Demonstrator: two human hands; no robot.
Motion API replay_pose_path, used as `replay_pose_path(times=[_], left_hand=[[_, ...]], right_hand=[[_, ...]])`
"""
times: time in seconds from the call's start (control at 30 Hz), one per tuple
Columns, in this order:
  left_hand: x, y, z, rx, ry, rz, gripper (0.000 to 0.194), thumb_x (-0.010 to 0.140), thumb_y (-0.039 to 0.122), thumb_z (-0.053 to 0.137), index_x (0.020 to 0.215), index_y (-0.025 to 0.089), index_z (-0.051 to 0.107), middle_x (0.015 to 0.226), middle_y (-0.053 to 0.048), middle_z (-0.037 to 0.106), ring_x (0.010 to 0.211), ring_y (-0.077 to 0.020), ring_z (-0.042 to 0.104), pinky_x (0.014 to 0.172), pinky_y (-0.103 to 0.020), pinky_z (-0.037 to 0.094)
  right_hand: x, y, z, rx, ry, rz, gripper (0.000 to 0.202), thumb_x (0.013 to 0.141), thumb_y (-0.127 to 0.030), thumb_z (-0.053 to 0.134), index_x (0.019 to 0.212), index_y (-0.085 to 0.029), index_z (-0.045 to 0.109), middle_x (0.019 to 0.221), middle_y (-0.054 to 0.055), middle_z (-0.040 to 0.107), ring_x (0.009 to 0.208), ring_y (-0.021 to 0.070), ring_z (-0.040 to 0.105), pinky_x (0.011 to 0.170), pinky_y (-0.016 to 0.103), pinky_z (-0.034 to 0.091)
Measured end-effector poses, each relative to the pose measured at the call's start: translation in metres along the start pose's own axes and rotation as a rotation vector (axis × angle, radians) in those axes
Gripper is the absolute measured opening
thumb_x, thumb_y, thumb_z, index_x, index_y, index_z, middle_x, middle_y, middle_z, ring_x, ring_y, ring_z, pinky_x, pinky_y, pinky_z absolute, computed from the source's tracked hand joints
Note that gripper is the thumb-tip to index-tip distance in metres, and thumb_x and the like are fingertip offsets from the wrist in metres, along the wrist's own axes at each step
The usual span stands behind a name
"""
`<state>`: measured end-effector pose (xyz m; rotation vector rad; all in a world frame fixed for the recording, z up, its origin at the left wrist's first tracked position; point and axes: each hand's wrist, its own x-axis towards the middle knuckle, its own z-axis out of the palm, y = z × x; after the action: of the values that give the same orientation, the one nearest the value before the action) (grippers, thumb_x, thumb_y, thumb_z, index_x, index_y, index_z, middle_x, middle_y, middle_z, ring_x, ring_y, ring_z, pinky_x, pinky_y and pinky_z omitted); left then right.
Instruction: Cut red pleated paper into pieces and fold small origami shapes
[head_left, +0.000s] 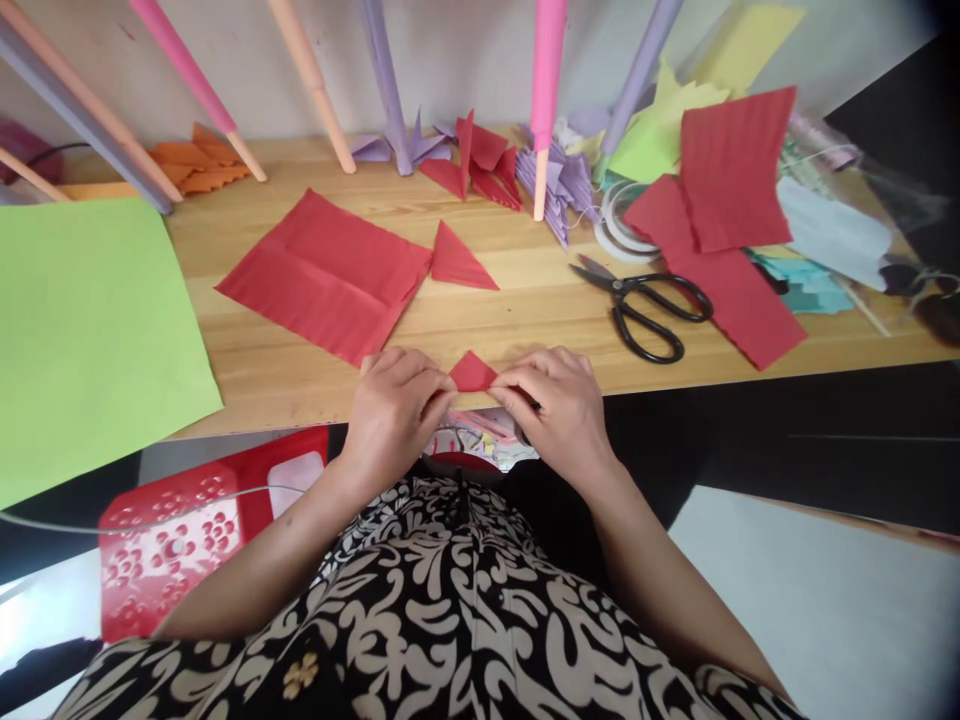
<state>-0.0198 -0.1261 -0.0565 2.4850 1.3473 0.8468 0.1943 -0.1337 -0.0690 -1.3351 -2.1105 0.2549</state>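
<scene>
The left hand [397, 400] and right hand [559, 405] each have a closed grip, fingers pinching opposite lower corners of a small red paper triangle [472, 373] at the near edge of the pale, wood-grained surface [300, 385]. Beyond the triangle lie a creased, faintly ribbed red sheet [326, 275] and another flat red triangle [459, 262]. To its right rest scissors [649, 300] with looped black handles, beside overlapping red strips [739, 290].

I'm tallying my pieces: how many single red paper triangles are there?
2: a held triangle between the left hand and right hand, another triangle beside the red sheet. The red pile behind may hide more.
</scene>
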Motion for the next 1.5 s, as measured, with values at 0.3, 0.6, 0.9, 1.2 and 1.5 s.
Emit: replay_pose_path(times=[0.3, 0.6, 0.9, 1.2, 1.5], left_hand=[[0.004, 0.006, 0.008, 0.088, -0.015, -0.088, 0.023, 0.094, 0.031, 0.065, 0.074, 0.019, 0.063, 0.077, -0.002, 0.064, 0.078, -0.0205, 0.054, 0.075, -0.037, 0.033], [0.005, 0.006, 0.016, 0.185, 0.05, -0.086, 0.027, 0.092, 0.03, 0.066, 0.069, 0.02, 0.056, 0.071, 0.0, 0.061, 0.074, -0.0198, 0.052, 0.075, -0.037, 0.032], [-0.003, -0.004, 0.004, 0.203, 0.055, -0.133, 0.028, 0.092, 0.029, 0.067, 0.068, 0.02, 0.056, 0.07, 0.0, 0.061, 0.073, -0.0197, 0.052, 0.073, -0.036, 0.032], [-0.023, 0.018, -0.003, 0.029, 0.156, 0.013, 0.017, 0.09, 0.012, 0.06, 0.102, 0.021, 0.069, 0.111, -0.008, 0.073, 0.102, -0.0245, 0.064, 0.096, -0.047, 0.047], [-0.034, 0.028, 0.037, 0.065, -0.078, 0.222, 0.039, 0.097, 0.016, 0.05, 0.135, 0.009, 0.059, 0.146, -0.017, 0.057, 0.138, -0.0318, 0.053, 0.113, -0.052, 0.046]], right_hand=[[0.003, -0.008, 0.001, -0.069, -0.039, 0.079, 0.021, 0.097, -0.034, 0.063, 0.08, -0.022, 0.067, 0.081, 0.002, 0.066, 0.084, 0.0216, 0.057, 0.077, 0.036, 0.034], [0.002, -0.018, 0.014, -0.237, 0.059, 0.133, 0.023, 0.094, -0.036, 0.066, 0.075, -0.022, 0.062, 0.078, 0.003, 0.063, 0.08, 0.0222, 0.054, 0.075, 0.036, 0.032], [-0.008, -0.004, 0.005, -0.237, 0.11, 0.189, 0.019, 0.092, -0.032, 0.065, 0.077, -0.022, 0.064, 0.078, 0.002, 0.064, 0.08, 0.0216, 0.055, 0.075, 0.036, 0.031], [-0.006, -0.005, 0.003, -0.183, 0.119, 0.19, 0.011, 0.091, -0.031, 0.068, 0.083, -0.023, 0.067, 0.082, 0.002, 0.068, 0.082, 0.0219, 0.059, 0.077, 0.036, 0.033], [-0.01, -0.001, 0.001, -0.187, 0.131, 0.238, 0.005, 0.091, -0.025, 0.063, 0.093, -0.023, 0.067, 0.088, 0.004, 0.071, 0.088, 0.0242, 0.063, 0.081, 0.039, 0.039]])
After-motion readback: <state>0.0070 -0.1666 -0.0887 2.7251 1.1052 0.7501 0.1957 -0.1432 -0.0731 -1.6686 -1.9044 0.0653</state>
